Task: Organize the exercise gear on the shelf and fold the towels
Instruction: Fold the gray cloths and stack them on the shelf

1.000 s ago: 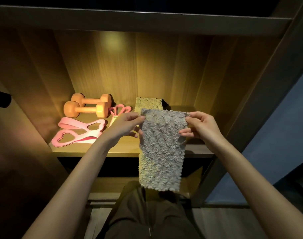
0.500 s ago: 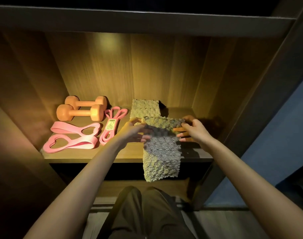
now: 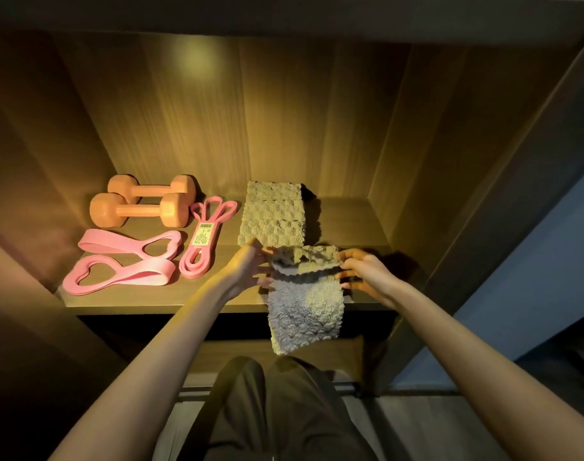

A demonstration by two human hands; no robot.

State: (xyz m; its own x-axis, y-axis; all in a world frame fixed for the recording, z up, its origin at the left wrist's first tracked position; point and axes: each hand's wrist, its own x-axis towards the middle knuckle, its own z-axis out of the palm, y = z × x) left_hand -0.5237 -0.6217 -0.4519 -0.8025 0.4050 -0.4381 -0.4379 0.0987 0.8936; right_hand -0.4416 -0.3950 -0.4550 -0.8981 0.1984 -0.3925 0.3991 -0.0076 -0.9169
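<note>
lowered to the shelf (image 3: 151, 299), nubby grey towel (image 3: 305, 307) droops off it, left hand (image 3: 250, 269) and right hand (image 3: 367, 274) pinching its top.

Orange dumbbells (image 3: 141, 205), pink flat rubber loop bands (image 3: 124, 262), grey fluffy towel (image 3: 305, 309), beige checker-textured folded towel (image 3: 273, 213), brown wood-grain shelf (image 3: 347, 221)

The rear dumbbell (image 3: 151, 188) lies at the back left of the shelf (image 3: 344, 221), the front dumbbell (image 3: 139, 211) just before it; two loop bands (image 3: 131, 246) lie before those, near the front edge; the labelled band bundle (image 3: 204, 241) lies just right of them; the folded towel (image 3: 272, 214) sits right of the bundle, toward the back; the second towel (image 3: 305, 304), before it, drapes over the front edge between the left hand (image 3: 250, 267) and right hand (image 3: 367, 274).
</note>
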